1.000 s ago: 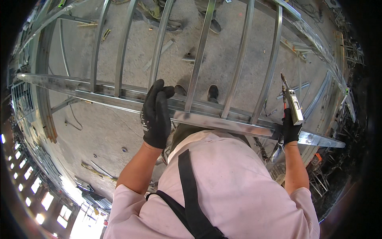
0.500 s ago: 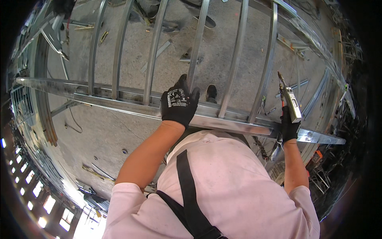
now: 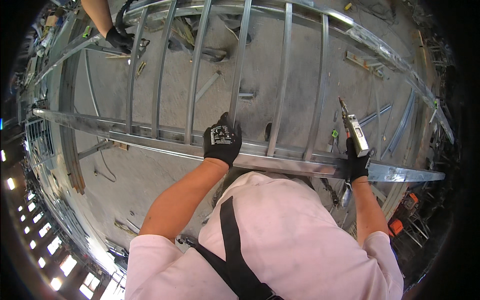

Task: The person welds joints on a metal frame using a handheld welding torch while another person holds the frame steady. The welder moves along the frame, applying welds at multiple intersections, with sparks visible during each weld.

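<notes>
A ladder-like frame of shiny metal channels lies before me, with a long near rail (image 3: 295,164) and several crosswise studs. My left hand (image 3: 222,141), in a black glove, is closed round the near end of a middle stud (image 3: 240,70), where it meets the rail. In my right hand (image 3: 358,161), also gloved, is a long-nosed power tool (image 3: 357,135) with a grey block-like body. Its tip points away from me, above the right part of the frame. The glove hides the tool's grip.
At the far left a co-worker's gloved hand (image 3: 120,40) is at the frame's corner. The far rail (image 3: 370,40) curves along the top. Loose metal strips (image 3: 401,122) lie on the concrete floor at right, near orange items (image 3: 396,226). A stack of long bars (image 3: 70,125) stands left.
The view has shifted, so the frame sits slightly lower. A co-worker's arm has come into view at the far left. My left hand stays at the same stud, and the tool stays in my right.
</notes>
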The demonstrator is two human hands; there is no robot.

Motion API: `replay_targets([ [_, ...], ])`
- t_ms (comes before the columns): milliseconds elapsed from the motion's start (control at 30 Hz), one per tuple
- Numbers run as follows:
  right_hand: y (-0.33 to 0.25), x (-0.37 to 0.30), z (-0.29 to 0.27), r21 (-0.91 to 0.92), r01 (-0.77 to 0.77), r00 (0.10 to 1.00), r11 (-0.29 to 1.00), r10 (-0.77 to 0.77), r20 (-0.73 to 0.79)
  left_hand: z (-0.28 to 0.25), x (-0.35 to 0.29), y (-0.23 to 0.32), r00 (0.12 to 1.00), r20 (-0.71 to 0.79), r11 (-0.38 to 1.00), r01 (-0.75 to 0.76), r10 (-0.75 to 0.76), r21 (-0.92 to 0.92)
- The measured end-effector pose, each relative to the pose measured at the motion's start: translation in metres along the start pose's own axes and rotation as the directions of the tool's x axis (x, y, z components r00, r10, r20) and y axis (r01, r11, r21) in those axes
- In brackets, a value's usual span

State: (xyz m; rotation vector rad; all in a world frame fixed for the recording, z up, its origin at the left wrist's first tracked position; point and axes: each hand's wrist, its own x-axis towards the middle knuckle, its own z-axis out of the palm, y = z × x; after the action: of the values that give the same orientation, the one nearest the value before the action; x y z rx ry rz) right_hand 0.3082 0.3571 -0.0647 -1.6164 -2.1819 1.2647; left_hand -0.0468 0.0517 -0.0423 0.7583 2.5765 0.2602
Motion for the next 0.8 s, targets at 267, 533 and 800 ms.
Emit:
replay_targets([
  [267, -0.018, -0.001, 0.000, -0.076, 0.060, 0.998, 0.995, -0.058, 0.024, 0.005, 0.003, -0.001, 1.000, -0.003, 0.998, 0.001, -0.001, 0.066],
  [533, -0.007, 0.006, -0.002, 0.071, 0.205, 0.976, 0.976, -0.209, 0.052, 0.008, 0.000, -0.003, 0.996, -0.090, 0.999, 0.013, -0.009, 0.039],
  [800, -0.070, 0.017, -0.051, 0.060, 0.134, 0.990, 0.989, -0.136, 0.043, -0.024, -0.028, -0.020, 0.928, -0.368, 0.961, -0.155, 0.061, -0.230],
])
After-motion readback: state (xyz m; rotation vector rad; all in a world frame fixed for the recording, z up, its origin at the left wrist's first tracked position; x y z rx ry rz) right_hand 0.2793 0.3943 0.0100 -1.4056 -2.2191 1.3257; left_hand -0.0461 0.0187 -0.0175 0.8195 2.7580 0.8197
